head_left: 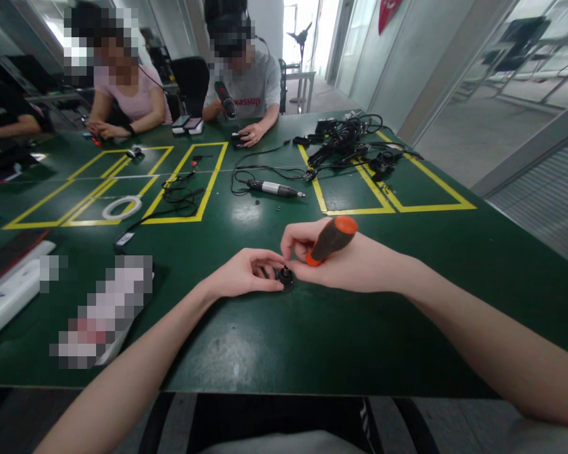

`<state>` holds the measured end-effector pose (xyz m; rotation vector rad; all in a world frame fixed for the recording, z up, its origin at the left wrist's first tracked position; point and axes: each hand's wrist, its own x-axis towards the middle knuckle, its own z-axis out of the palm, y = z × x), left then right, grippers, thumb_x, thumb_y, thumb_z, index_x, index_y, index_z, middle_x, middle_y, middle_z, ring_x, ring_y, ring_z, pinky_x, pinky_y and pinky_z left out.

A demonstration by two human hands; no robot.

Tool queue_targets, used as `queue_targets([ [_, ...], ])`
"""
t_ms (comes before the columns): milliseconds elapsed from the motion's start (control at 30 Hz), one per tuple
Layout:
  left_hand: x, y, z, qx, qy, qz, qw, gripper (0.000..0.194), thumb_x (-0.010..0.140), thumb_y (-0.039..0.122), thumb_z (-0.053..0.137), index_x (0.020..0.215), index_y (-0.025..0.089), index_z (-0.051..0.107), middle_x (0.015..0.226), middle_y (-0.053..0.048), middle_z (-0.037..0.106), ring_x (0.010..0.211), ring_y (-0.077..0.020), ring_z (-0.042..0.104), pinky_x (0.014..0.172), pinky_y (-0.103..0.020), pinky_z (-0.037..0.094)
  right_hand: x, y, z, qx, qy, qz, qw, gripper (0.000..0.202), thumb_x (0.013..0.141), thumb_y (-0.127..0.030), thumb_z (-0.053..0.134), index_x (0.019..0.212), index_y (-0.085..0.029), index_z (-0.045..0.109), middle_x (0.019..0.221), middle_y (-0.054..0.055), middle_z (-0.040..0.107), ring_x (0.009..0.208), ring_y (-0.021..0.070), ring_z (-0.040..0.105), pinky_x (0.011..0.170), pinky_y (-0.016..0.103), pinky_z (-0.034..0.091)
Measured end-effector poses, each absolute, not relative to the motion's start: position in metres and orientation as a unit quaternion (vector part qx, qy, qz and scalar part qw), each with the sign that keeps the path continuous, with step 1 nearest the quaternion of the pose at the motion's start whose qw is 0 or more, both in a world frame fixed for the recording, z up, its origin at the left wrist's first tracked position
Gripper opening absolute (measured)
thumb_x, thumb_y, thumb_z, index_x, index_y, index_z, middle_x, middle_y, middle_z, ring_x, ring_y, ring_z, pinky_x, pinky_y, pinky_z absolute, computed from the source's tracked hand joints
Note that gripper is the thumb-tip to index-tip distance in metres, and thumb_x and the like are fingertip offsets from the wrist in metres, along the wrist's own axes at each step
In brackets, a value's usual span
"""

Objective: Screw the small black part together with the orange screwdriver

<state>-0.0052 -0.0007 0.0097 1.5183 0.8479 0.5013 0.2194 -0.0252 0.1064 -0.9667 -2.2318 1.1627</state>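
The left hand point(239, 272) holds a small black part point(286, 277); beside it, the right hand point(360, 268) grips an orange-ended tool point(335, 237). How much is done or left can't be told.

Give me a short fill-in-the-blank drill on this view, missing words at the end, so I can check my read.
1. The right hand grips a screwdriver whose dark handle has an ____ end cap.
2. The left hand is at a small part coloured ____.
3. The rectangles on the green table are marked in ____ tape.

Missing words: orange; black; yellow.
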Motion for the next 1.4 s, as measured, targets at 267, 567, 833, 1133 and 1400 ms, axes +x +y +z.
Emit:
queue_targets([
  [267,-0.006,0.001,0.010,0.616,0.362,0.233,0.660,0.046,0.061,0.020,0.096,0.101,0.013,0.074,0.081,0.000,0.078,0.068,-0.0094,0.068,0.070,-0.022,0.055,0.220,-0.025,0.104,-0.353,-0.806,0.419,0.223,0.010,0.079,-0.013,0.064,0.086,-0.019,0.062,0.067,-0.006,0.054,0.060,0.0111,0.047,0.057,0.024,0.035],
  [567,-0.009,0.004,0.009,0.569,0.362,0.197,0.712,0.051,0.060,0.020,0.099,0.106,0.011,0.078,0.089,-0.004,0.084,0.079,-0.0139,0.078,0.085,-0.027,0.062,0.218,-0.026,0.107,-0.363,-0.812,0.405,0.212,0.009,0.078,-0.012,0.064,0.084,-0.019,0.061,0.067,-0.006,0.053,0.061,0.0113,0.047,0.057,0.025,0.036],
  [833,-0.012,0.005,0.007,0.581,0.344,0.183,0.714,0.050,0.066,0.023,0.096,0.112,0.012,0.080,0.102,-0.009,0.085,0.088,-0.0166,0.080,0.089,-0.029,0.062,0.220,-0.025,0.102,-0.362,-0.808,0.414,0.214,0.010,0.080,-0.013,0.062,0.086,-0.020,0.061,0.066,-0.006,0.054,0.061,0.0121,0.050,0.057,0.025,0.037],
  [1133,-0.006,-0.002,0.008,0.643,0.335,0.226,0.651,0.046,0.069,0.024,0.091,0.109,0.013,0.071,0.085,-0.002,0.077,0.068,-0.0103,0.069,0.066,-0.021,0.054,0.220,-0.025,0.104,-0.341,-0.804,0.439,0.213,0.007,0.083,-0.015,0.065,0.087,-0.019,0.062,0.064,-0.008,0.049,0.057,0.0102,0.043,0.055,0.024,0.033],
  [1400,0.003,-0.012,0.010,0.711,0.374,0.239,0.546,0.037,0.070,0.033,0.090,0.090,0.014,0.067,0.069,0.003,0.067,0.062,-0.0103,0.062,0.060,-0.021,0.047,0.218,-0.026,0.105,-0.351,-0.804,0.428,0.218,0.011,0.080,-0.009,0.065,0.084,-0.019,0.061,0.066,-0.007,0.057,0.060,0.0103,0.048,0.057,0.024,0.036],
])
